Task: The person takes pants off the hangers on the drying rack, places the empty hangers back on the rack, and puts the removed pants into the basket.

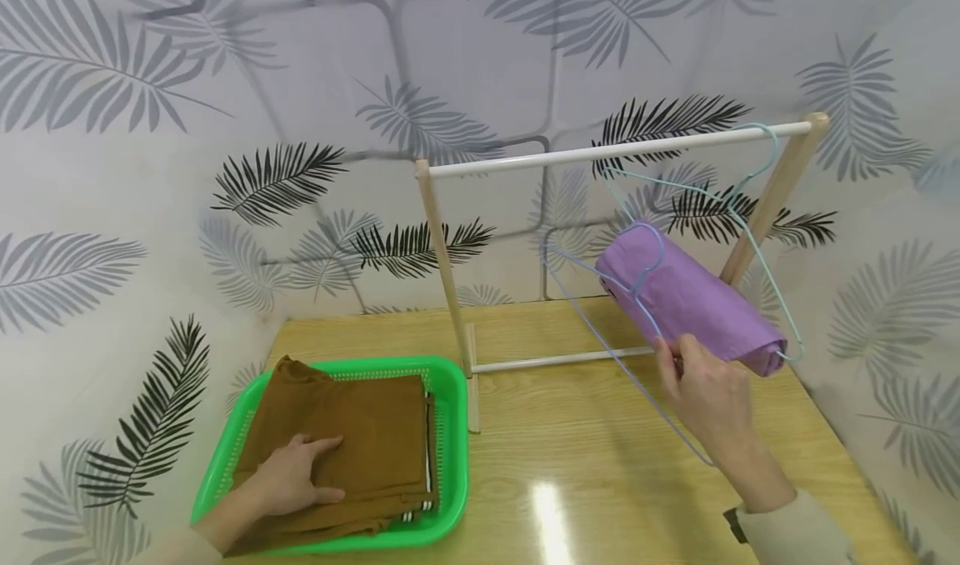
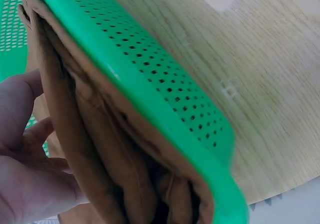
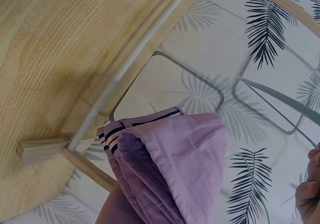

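My left hand (image 1: pixel 288 477) rests on folded brown trousers (image 1: pixel 367 432) inside a green basket (image 1: pixel 455 440). Its thumb and fingers are spread on the cloth, and the left wrist view shows them beside the thick folded layers (image 2: pixel 85 119). With my right hand (image 1: pixel 708 394) I pinch one arm of a blue-lilac hanger (image 1: pixel 636 292), held up in front of the rack. Behind it, purple trousers (image 1: pixel 697 298) hang folded over a teal hanger (image 1: pixel 765 267) hooked on the rack's top rod. A striped waistband (image 3: pixel 112 134) shows on the purple trousers in the right wrist view.
A clothes rack with a white top rod (image 1: pixel 555 159), wooden posts (image 1: pixel 442 265) and a white lower bar (image 1: pixel 555 362) stands on the wooden table (image 1: pixel 570 448). The leaf-patterned wall (image 1: pixel 300 73) lies close behind it. The basket is left of the rack.
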